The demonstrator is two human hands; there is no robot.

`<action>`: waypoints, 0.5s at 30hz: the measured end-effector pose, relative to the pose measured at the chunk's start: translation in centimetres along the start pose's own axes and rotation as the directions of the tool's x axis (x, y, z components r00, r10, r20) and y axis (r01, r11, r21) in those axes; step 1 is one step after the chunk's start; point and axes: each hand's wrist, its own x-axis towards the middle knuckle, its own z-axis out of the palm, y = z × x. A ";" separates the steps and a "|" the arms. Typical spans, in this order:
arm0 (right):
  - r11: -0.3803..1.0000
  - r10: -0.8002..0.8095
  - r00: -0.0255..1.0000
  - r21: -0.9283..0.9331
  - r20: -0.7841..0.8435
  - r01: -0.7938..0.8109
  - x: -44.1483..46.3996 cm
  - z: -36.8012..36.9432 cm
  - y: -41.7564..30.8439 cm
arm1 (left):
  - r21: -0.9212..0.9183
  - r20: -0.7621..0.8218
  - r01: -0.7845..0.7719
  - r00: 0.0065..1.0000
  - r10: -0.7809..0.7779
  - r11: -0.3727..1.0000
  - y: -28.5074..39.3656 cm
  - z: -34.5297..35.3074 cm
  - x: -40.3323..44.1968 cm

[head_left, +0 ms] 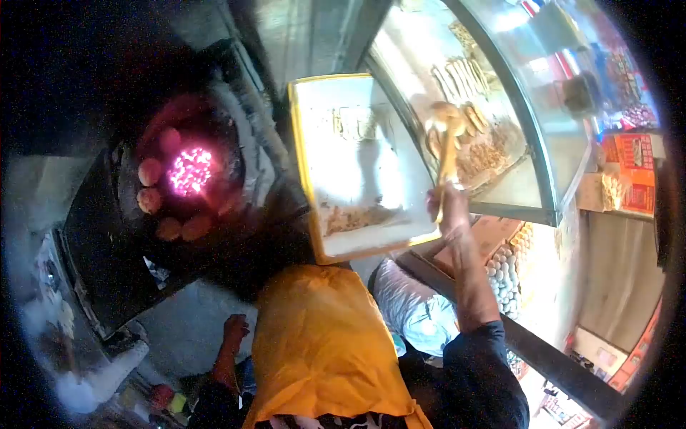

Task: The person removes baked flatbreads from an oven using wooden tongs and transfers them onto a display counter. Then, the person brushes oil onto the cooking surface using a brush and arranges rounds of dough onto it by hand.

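My right hand [451,209] is closed around the handle of a wooden tool [449,154], whose broad end lies over the food in the glass case. Elongated pieces of food [473,120] and brown crumbs [482,161] lie around that end. Left of this hand is a white tray with a yellow rim [306,164], with some crumbs at its near end. My left hand [236,327] hangs low beside the orange apron [314,329], its fingers curled; whether anything is in them is hidden.
Glowing coals [191,171] burn in a dark round oven at left, with round items [149,171] around them. A metal-framed glass case [539,154] stands at right. Below it are many eggs [504,275] and a plastic-wrapped bundle [414,304].
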 end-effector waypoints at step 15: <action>0.836 -0.007 1.000 0.549 0.002 0.005 20.6 -8.2 -4.4 | 0.047 -0.051 -0.142 0.988 0.144 0.989 1.2 7.3 -9.8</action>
